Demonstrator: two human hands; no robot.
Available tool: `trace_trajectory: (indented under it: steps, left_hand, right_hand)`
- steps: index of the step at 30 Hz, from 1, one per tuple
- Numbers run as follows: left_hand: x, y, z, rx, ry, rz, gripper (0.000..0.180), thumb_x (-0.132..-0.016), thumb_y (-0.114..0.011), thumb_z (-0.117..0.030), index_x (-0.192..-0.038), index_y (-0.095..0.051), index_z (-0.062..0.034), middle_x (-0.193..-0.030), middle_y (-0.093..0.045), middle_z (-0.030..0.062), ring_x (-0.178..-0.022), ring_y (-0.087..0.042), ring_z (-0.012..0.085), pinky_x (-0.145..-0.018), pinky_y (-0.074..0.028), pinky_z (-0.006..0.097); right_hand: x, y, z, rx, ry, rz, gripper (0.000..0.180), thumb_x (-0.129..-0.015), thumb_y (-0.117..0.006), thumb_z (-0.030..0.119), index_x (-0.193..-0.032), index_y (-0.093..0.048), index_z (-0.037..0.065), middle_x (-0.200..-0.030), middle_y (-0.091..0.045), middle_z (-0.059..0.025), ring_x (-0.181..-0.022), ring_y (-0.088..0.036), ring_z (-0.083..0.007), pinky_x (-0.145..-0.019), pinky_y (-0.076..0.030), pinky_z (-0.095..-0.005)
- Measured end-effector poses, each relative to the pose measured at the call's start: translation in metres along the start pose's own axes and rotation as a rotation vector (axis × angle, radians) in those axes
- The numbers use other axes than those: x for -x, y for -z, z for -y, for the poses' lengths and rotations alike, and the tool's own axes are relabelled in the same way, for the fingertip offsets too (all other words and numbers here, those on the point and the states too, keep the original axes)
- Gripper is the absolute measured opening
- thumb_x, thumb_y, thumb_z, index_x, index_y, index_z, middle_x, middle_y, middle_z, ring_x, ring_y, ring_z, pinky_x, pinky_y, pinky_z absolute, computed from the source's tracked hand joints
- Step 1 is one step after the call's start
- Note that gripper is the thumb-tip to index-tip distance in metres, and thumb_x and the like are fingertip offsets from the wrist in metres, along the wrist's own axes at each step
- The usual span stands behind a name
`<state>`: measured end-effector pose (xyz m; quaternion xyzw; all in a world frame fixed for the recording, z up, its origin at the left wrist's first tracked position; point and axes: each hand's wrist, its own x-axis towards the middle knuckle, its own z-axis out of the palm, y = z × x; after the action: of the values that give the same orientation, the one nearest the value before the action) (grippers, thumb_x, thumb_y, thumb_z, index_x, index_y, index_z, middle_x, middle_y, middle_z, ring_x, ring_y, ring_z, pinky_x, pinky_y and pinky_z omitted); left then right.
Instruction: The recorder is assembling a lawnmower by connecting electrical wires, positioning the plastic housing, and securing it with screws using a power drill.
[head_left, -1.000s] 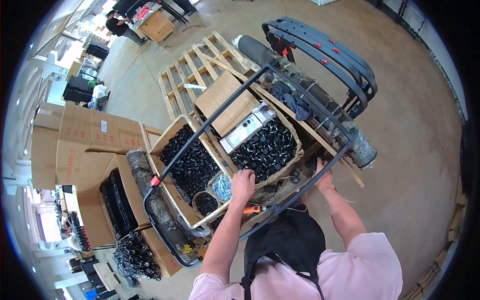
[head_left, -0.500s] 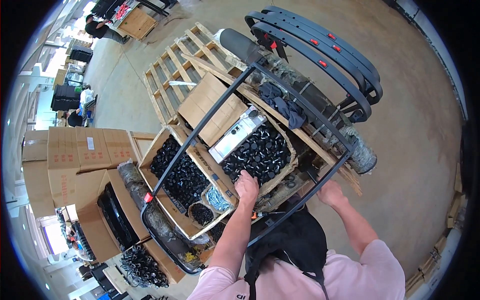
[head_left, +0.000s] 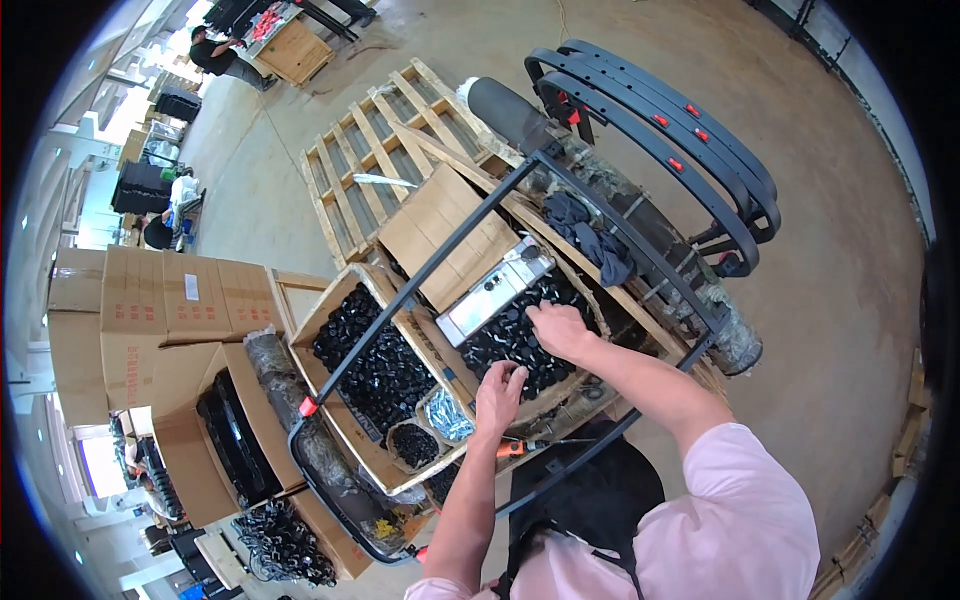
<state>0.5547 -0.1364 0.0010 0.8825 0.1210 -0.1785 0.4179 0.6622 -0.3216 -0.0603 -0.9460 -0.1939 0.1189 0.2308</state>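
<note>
My left hand [head_left: 497,398] is at the near edge of a box of black knobs with bolt-like stems [head_left: 512,350]. Its fingers are curled in, and whatever may be in them is hidden. My right hand [head_left: 560,330] reaches into the same box, fingers bent down and closed among the knobs; their tips cannot be made out clearly. A silver metal case [head_left: 497,292] lies along the far side of this box. Over the boxes and in front of my arms stands a dark rectangular tube frame [head_left: 430,265] with a red part at its left corner.
Left of the knobs is a wooden bin of small black parts [head_left: 372,345], with a tub of silver fasteners [head_left: 448,415] and a tub of black ones [head_left: 413,444]. A cordless tool [head_left: 515,448] lies close by. Curved black frames [head_left: 650,120], a pallet [head_left: 365,160] and cartons [head_left: 160,310] surround this.
My right hand has swung in from outside the tube frame on the right to the knobs. My left hand has drawn slightly back toward me. The view has shifted a little.
</note>
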Motion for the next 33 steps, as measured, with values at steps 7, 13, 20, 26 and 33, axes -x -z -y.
trace_trajectory:
  steps: [7,13,20,26,33]
  left_hand:
    - [-0.029,0.050,-0.058,0.136,-0.150,-0.114,0.033,-0.105,-0.065,-0.021,-0.134,-0.068,-0.0047,-0.108,-0.071,0.0131,-0.095,-0.066,0.0191,-0.089,-0.054,0.033]
    - [-0.137,0.054,-0.142,0.231,-0.332,-0.216,0.037,-0.102,-0.068,-0.022,-0.131,-0.067,0.0017,-0.114,-0.072,0.0136,-0.102,-0.066,0.0201,-0.095,-0.053,0.035]
    - [-0.291,0.043,-0.193,0.233,-0.513,-0.201,0.035,-0.104,-0.068,-0.022,-0.135,-0.068,-0.0044,-0.116,-0.075,0.0099,-0.108,-0.068,0.0180,-0.097,-0.053,0.033]
    - [-0.326,0.016,-0.207,0.129,-0.554,-0.146,0.034,-0.105,-0.066,-0.022,-0.135,-0.069,-0.0053,-0.119,-0.076,0.0084,-0.110,-0.069,0.0160,-0.099,-0.053,0.032]
    - [-0.320,0.021,-0.200,-0.072,-0.745,-0.155,0.035,-0.102,-0.064,-0.017,-0.136,-0.067,-0.0088,-0.119,-0.071,0.0138,-0.113,-0.067,0.0291,-0.102,-0.051,0.036]
  right_hand:
    - [-0.027,-0.036,0.001,0.262,0.154,-0.115,0.009,-0.093,-0.061,0.015,-0.098,-0.060,0.008,-0.099,-0.062,-0.0134,-0.087,-0.070,-0.0303,-0.078,-0.058,-0.0416]
    - [0.028,0.024,0.011,-0.143,0.159,0.141,0.030,-0.093,-0.071,0.027,-0.112,-0.061,0.006,-0.109,-0.067,-0.0190,-0.096,-0.072,-0.0391,-0.083,-0.058,-0.0518]
    - [0.148,0.130,0.014,-0.409,0.151,-0.003,0.030,-0.095,-0.071,0.026,-0.118,-0.067,0.007,-0.103,-0.068,-0.0149,-0.095,-0.070,-0.0374,-0.083,-0.058,-0.0489]
    - [0.223,0.174,-0.010,-0.467,-0.070,-0.137,0.030,-0.093,-0.075,0.022,-0.119,-0.070,0.009,-0.105,-0.068,-0.0120,-0.094,-0.071,-0.0324,-0.081,-0.059,-0.0428]
    - [0.236,0.175,-0.022,-0.574,-0.292,-0.248,0.028,-0.093,-0.075,0.015,-0.119,-0.070,0.007,-0.109,-0.066,-0.0115,-0.087,-0.073,-0.0302,-0.079,-0.060,-0.0423]
